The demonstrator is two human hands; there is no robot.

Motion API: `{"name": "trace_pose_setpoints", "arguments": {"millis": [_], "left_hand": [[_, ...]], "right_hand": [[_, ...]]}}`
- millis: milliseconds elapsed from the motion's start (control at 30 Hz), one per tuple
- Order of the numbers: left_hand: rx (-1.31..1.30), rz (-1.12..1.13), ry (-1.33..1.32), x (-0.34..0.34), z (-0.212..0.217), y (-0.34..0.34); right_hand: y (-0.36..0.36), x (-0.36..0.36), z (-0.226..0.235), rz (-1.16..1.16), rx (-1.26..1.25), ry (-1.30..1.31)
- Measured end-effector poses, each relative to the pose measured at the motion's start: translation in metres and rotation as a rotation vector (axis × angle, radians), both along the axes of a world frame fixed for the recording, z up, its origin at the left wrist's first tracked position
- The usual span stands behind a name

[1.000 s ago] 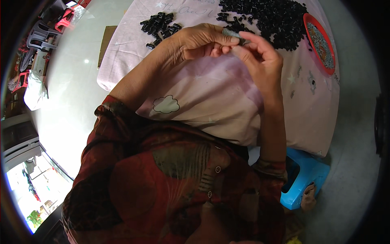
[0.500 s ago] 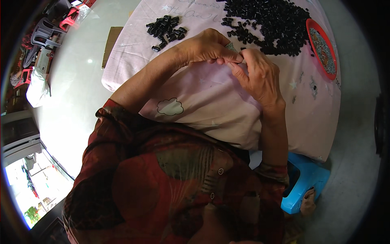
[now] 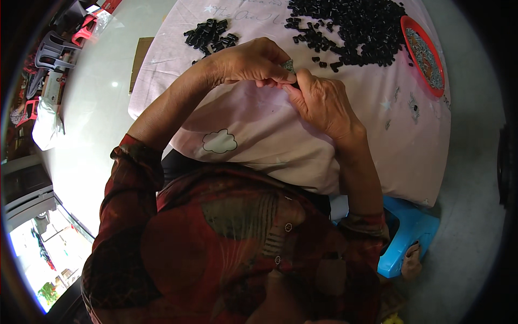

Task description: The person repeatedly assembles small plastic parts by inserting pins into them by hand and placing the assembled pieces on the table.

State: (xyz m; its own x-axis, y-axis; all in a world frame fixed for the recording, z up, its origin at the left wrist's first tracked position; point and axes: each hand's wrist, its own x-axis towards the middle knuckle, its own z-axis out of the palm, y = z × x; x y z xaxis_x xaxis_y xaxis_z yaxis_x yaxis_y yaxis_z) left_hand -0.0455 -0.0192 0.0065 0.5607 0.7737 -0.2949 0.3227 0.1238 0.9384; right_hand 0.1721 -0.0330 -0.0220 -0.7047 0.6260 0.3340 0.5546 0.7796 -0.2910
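Observation:
My left hand [image 3: 249, 63] and my right hand [image 3: 319, 102] meet above a table covered with a pale pink cloth [image 3: 259, 129]. Between the fingertips of both hands sits a small part [image 3: 290, 67], grey-green and dark; its exact shape is too small to tell. The left fingers pinch it from the left, the right thumb and fingers press on it from the right. A large heap of small black pieces [image 3: 356, 27] lies just beyond the hands. A smaller pile of the same black pieces [image 3: 210, 33] lies to the far left.
A red round dish [image 3: 423, 56] holding small metal bits stands at the table's right side. A few loose small bits [image 3: 413, 105] lie on the cloth nearby. A blue plastic stool [image 3: 410, 232] is below right. Plastic chairs [image 3: 54, 48] stand on the pale floor at left.
Both hands have stayed joined on the small part and shifted slightly toward me and to the left; the fingers have turned around the part.

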Motion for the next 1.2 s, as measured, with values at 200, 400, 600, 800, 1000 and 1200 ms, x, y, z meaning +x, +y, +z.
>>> {"name": "trace_pose_setpoints", "arguments": {"millis": [200, 400, 600, 800, 1000, 1200], "left_hand": [[0.008, 0.008, 0.012, 0.0, 0.005, -0.004], [0.384, 0.294, 0.272, -0.02, 0.002, -0.008], [0.74, 0.442, 0.741, -0.067, 0.003, -0.011], [0.871, 0.482, 0.45, -0.016, 0.003, -0.002], [0.91, 0.204, 0.358, 0.053, -0.033, 0.034], [0.653, 0.268, 0.068, 0.05, -0.035, 0.037]], "right_hand": [[0.001, 0.001, 0.004, 0.014, -0.032, 0.028], [0.018, 0.026, 0.023, -0.285, -0.033, 0.21], [0.053, 0.143, 0.009, -1.172, 0.082, -0.251], [0.056, 0.143, 0.006, -1.093, 0.053, -0.145], [0.064, 0.153, -0.003, -1.012, 0.107, 0.121], [0.056, 0.159, 0.005, -1.01, 0.105, 0.17]]}}
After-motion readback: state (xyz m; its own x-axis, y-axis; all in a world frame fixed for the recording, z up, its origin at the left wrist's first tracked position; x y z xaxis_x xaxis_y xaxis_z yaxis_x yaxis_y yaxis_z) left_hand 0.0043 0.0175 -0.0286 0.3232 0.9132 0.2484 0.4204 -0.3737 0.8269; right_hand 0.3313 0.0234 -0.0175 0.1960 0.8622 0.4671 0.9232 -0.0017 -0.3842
